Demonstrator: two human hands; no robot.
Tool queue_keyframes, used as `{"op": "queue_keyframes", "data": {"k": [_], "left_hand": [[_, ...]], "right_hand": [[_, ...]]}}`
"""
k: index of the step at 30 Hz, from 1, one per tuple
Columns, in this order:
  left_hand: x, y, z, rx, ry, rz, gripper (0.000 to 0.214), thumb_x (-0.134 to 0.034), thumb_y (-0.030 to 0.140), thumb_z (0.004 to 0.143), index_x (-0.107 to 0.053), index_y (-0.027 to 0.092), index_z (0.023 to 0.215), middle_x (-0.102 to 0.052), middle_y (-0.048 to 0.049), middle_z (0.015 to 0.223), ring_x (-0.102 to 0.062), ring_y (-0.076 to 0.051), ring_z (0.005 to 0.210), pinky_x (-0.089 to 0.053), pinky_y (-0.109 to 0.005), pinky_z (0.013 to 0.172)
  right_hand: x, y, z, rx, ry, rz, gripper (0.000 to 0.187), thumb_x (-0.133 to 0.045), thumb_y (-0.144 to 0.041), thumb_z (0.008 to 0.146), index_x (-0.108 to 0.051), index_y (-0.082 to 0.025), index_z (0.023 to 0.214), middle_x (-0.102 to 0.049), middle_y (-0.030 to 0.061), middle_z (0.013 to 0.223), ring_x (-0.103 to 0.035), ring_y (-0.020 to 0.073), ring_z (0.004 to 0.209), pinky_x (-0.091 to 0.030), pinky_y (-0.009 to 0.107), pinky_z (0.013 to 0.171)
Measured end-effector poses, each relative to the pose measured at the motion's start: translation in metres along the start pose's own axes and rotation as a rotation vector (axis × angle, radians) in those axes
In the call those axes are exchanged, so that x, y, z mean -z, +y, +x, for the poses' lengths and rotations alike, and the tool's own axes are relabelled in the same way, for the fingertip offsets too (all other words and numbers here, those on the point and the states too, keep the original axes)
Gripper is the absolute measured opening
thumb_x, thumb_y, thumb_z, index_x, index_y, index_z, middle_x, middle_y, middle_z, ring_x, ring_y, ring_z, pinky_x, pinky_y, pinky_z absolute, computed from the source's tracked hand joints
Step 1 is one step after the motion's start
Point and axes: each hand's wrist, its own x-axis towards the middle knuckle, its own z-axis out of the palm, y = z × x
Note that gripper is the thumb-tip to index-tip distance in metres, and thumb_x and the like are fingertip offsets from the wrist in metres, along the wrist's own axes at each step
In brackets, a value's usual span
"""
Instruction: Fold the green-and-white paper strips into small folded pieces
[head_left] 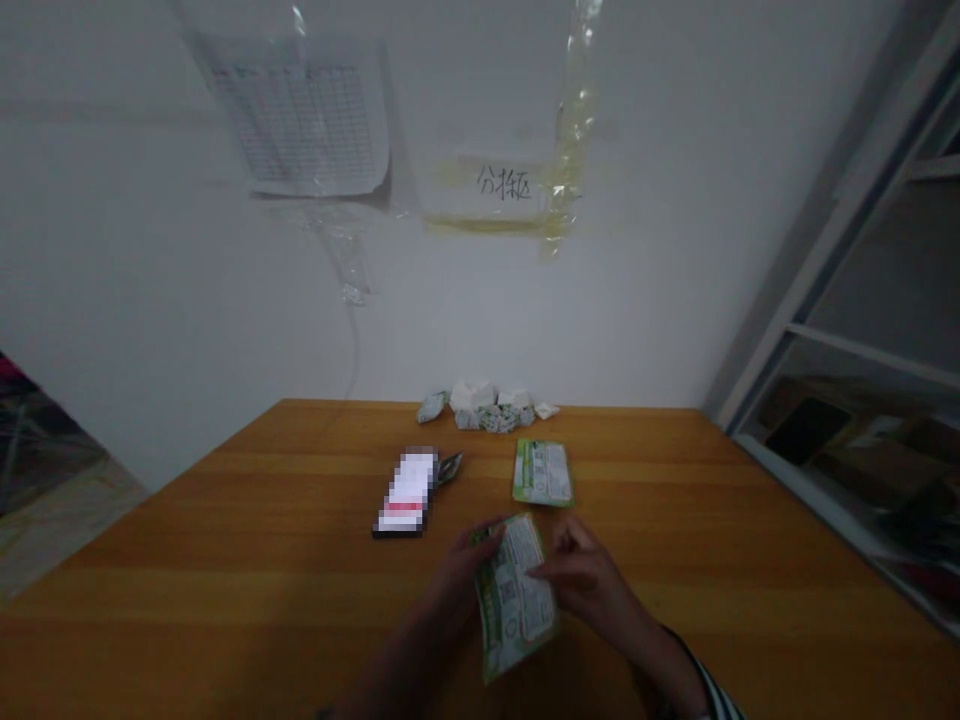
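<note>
A green and white printed packet (516,592) is held tilted over the near part of the table. My left hand (474,558) grips it along its upper left edge, the thumb lying on the printed face. At its right edge is my right hand (589,578), fingers bent and closed, with one fingertip against the printed side; whatever lies behind that fingertip is hidden. Just beyond my hands, a similar green and white packet (543,472) lies flat on the wooden table (300,610).
Left of the packets lies a phone (406,492) with a lit, blurred screen, a small dark item (448,468) beside it. Crumpled white and green wrappers (491,408) sit against the wall. A shelf frame (862,345) with cardboard boxes stands at the right.
</note>
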Motion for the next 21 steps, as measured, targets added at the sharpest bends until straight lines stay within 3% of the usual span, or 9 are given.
{"op": "queue_keyframes", "data": {"k": [3, 6, 9, 12, 14, 16, 18, 21], "left_hand": [[-0.001, 0.001, 0.0, 0.047, 0.008, -0.018, 0.04, -0.081, 0.028, 0.067, -0.07, 0.012, 0.102, -0.074, -0.0102, 0.084, -0.068, -0.02, 0.068, -0.052, -0.031, 0.068], [-0.004, 0.007, -0.001, 0.058, -0.018, -0.01, 0.042, -0.079, 0.032, 0.07, -0.069, 0.014, 0.106, -0.073, -0.0119, 0.1, -0.069, -0.025, 0.086, -0.051, -0.036, 0.082], [-0.009, 0.006, -0.002, 0.038, -0.141, -0.065, 0.052, -0.069, 0.05, 0.077, -0.067, 0.012, 0.113, -0.069, -0.014, 0.114, -0.064, -0.028, 0.107, -0.042, -0.039, 0.1], [-0.014, -0.002, -0.004, 0.013, -0.24, -0.092, 0.071, -0.056, 0.069, 0.076, -0.066, 0.01, 0.115, -0.068, -0.0172, 0.116, -0.061, -0.031, 0.112, -0.038, -0.042, 0.104], [-0.016, -0.006, -0.005, -0.066, -0.24, -0.053, 0.068, -0.065, 0.064, 0.071, -0.066, 0.013, 0.115, -0.068, -0.0167, 0.116, -0.062, -0.033, 0.11, -0.042, -0.044, 0.1], [-0.017, -0.008, -0.006, -0.126, -0.218, -0.002, 0.06, -0.077, 0.048, 0.068, -0.065, 0.015, 0.117, -0.068, -0.0159, 0.117, -0.062, -0.034, 0.108, -0.045, -0.044, 0.097], [-0.017, -0.007, -0.006, -0.141, -0.176, 0.024, 0.056, -0.08, 0.035, 0.068, -0.063, 0.017, 0.118, -0.068, -0.015, 0.118, -0.063, -0.033, 0.108, -0.045, -0.042, 0.096], [-0.016, -0.006, -0.003, -0.12, -0.1, 0.003, 0.054, -0.08, 0.03, 0.07, -0.061, 0.016, 0.118, -0.068, -0.0147, 0.116, -0.064, -0.031, 0.107, -0.046, -0.041, 0.096]], "right_hand": [[-0.013, 0.005, -0.002, -0.058, -0.033, 0.087, 0.018, -0.065, -0.036, 0.084, -0.078, -0.025, 0.089, -0.06, 0.0036, 0.078, -0.058, 0.017, 0.073, -0.047, 0.027, 0.066], [-0.02, 0.011, 0.0, -0.214, 0.134, 0.211, 0.031, -0.065, -0.043, 0.082, -0.074, -0.018, 0.068, -0.06, 0.004, 0.07, -0.056, 0.0173, 0.068, -0.044, 0.026, 0.061], [-0.025, 0.018, 0.003, -0.374, 0.281, 0.361, 0.041, -0.067, -0.051, 0.076, -0.067, -0.015, 0.058, -0.058, 0.0024, 0.064, -0.054, 0.0163, 0.062, -0.043, 0.025, 0.058], [-0.031, 0.02, 0.004, -0.446, 0.261, 0.454, 0.041, -0.072, -0.052, 0.07, -0.064, -0.014, 0.056, -0.056, -0.0001, 0.057, -0.052, 0.014, 0.057, -0.041, 0.024, 0.056], [-0.033, 0.017, 0.003, -0.46, 0.237, 0.499, 0.039, -0.076, -0.051, 0.066, -0.064, -0.014, 0.057, -0.056, -0.0005, 0.057, -0.052, 0.0138, 0.056, -0.042, 0.024, 0.055], [-0.035, 0.014, 0.003, -0.475, 0.219, 0.553, 0.036, -0.078, -0.049, 0.064, -0.067, -0.015, 0.063, -0.06, 0.0001, 0.06, -0.054, 0.0144, 0.058, -0.044, 0.024, 0.056], [-0.035, 0.011, 0.002, -0.481, 0.215, 0.588, 0.033, -0.078, -0.047, 0.064, -0.07, -0.015, 0.067, -0.063, 0.0011, 0.063, -0.056, 0.0152, 0.06, -0.045, 0.024, 0.055], [-0.032, 0.011, 0.002, -0.441, 0.244, 0.571, 0.029, -0.078, -0.044, 0.068, -0.072, -0.017, 0.063, -0.066, 0.0041, 0.071, -0.06, 0.0179, 0.065, -0.047, 0.024, 0.054]]}}
